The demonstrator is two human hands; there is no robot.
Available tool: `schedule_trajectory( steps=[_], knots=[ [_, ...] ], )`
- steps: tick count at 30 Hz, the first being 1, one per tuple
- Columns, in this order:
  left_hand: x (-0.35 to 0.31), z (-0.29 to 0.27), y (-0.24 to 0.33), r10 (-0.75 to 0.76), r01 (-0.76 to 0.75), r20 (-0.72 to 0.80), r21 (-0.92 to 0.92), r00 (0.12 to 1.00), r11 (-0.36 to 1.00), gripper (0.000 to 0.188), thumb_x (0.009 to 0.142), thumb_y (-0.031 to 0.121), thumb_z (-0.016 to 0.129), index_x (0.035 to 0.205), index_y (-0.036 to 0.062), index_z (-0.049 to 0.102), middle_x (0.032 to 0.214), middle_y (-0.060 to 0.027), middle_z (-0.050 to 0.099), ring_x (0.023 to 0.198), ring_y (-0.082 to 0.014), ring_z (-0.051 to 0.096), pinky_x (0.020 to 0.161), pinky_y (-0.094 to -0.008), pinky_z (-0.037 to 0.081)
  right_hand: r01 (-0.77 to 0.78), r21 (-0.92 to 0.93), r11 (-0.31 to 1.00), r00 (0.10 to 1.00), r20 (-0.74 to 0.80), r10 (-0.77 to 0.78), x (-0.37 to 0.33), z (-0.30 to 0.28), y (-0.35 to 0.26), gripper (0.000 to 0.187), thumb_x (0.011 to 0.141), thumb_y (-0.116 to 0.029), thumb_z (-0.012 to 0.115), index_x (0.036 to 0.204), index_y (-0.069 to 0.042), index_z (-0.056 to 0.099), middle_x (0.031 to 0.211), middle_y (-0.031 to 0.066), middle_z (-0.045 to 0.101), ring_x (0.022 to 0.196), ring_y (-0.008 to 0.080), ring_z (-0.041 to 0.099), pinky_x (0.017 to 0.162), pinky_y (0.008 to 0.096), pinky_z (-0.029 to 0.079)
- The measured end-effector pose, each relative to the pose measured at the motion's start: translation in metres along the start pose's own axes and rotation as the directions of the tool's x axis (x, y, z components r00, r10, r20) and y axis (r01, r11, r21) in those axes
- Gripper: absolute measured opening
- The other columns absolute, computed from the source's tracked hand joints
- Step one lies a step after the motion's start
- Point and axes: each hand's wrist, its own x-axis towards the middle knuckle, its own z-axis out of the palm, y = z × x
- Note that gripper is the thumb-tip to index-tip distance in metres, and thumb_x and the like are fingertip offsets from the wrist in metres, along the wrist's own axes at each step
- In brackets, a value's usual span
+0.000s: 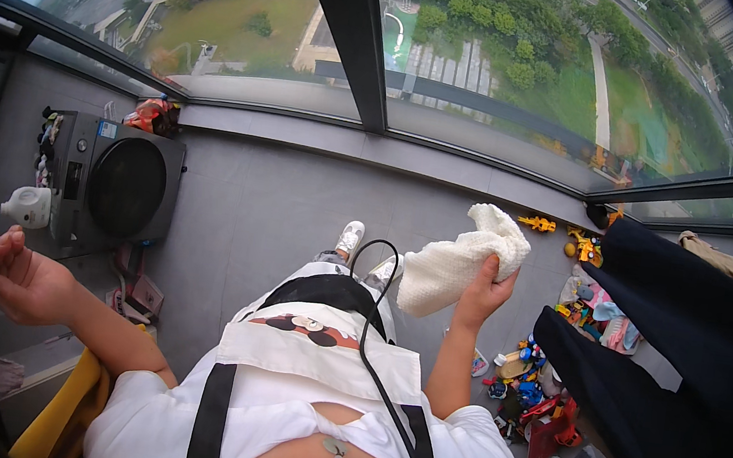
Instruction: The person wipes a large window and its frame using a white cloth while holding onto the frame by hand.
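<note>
A white textured cloth point(445, 273) hangs bunched from my right hand point(485, 299), raised out to the right with the thumb and fingers closed on it. Its loose part falls to the left of the hand. My left hand point(28, 284) is lifted at the far left, its fingers loosely curled and nothing visible in it. Nearest to that hand is a white plastic jug point(27, 207) beside the washing machine point(120, 185). I wear a white apron point(323, 361) with black straps, and a black cable point(366, 330) loops down its front.
Large windows point(489, 52) rise ahead above a low ledge point(305, 136). Toys point(540, 379) and clothes point(623, 336) lie in piles on the grey tiled floor point(253, 188) at the right. Dark trousers point(645, 346) hang there, and yellow cloth point(70, 403) is at lower left.
</note>
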Motion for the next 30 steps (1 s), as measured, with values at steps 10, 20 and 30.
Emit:
schedule_trajectory(
  steps=[10, 20, 30],
  knots=[
    [0.054, -0.155, -0.03, 0.026, -0.111, -0.45, -0.163, 0.892, 0.98, 0.029, 0.084, 0.019, 0.039, 0.079, -0.0013, 0.058, 0.07, -0.0121, 0.058, 0.066, -0.0242, 0.054, 0.075, -0.0418, 0.047, 0.029, 0.0, 1.0, 0.998, 0.064, -0.029, -0.016, 0.099, -0.015, 0.038, 0.093, -0.025, 0.057, 0.119, 0.002, 0.052, 0.111, 0.0082, 0.06, 0.101, 0.0169, 0.057, 0.089, 0.0298, 0.043],
    [0.052, -0.093, -0.235, 0.46, -0.408, -0.115, 0.313, 0.88, 0.858, 0.042, 0.091, 0.018, 0.029, 0.077, -0.0096, 0.057, 0.062, -0.02, 0.057, 0.052, -0.0273, 0.058, 0.057, -0.038, 0.056, 0.071, -0.049, 0.996, 0.977, -0.198, -0.08, -0.139, 0.236, -0.011, 0.041, 0.096, -0.027, 0.052, 0.123, 0.003, 0.046, 0.12, 0.0103, 0.055, 0.107, 0.0183, 0.055, 0.093, 0.0315, 0.043],
    [-0.033, -0.034, -0.295, -0.169, 0.209, 0.688, 0.026, 0.705, 0.978, 0.026, 0.096, 0.02, 0.05, 0.098, -0.0015, 0.064, 0.103, -0.0139, 0.062, 0.095, -0.0242, 0.06, 0.084, -0.0309, 0.046, 0.237, -0.136, 0.962, 0.967, -0.065, -0.247, -0.227, 0.29, -0.03, 0.051, 0.092, -0.035, 0.056, 0.124, 0.004, 0.046, 0.118, 0.0107, 0.055, 0.106, 0.0183, 0.055, 0.092, 0.0334, 0.043]
  ],
)
